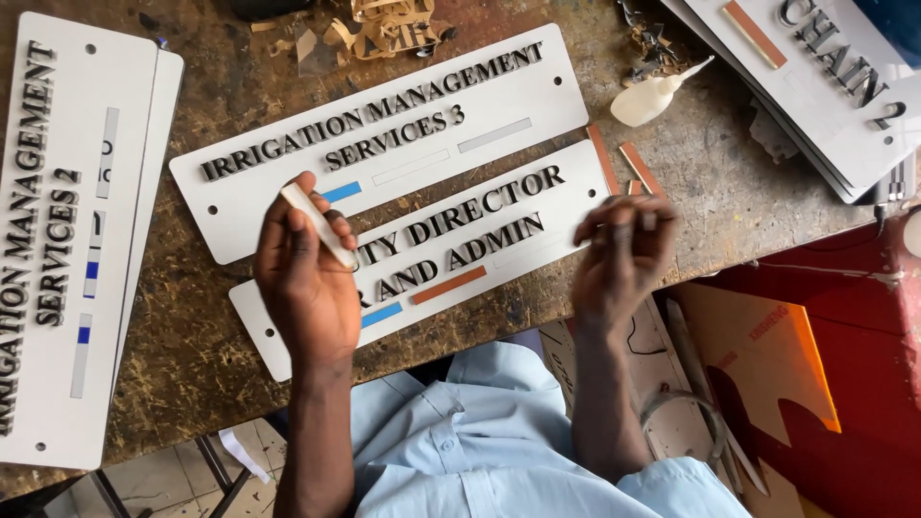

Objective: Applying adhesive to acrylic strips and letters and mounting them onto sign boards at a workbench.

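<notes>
My left hand point(305, 273) is raised over the workbench, fingers closed around a small white strip point(318, 224) that sticks out toward the top. It hovers above the left end of the nearer white sign plate point(537, 206) with raised dark letters and blue and orange inlay bars. My right hand point(622, 257) is blurred, held over that plate's right end, with its fingertips pinched together; whether it grips anything is unclear. A second white sign plate point(499, 96) lies just beyond.
Two stacked white signs point(67, 240) lie at the left, more signs point(825, 86) at the top right. A white glue bottle point(654, 96) lies near orange strips point(624, 163). Paper scraps point(384, 34) litter the far edge of the worn bench point(192, 326). Orange sheet point(767, 355) lies below right.
</notes>
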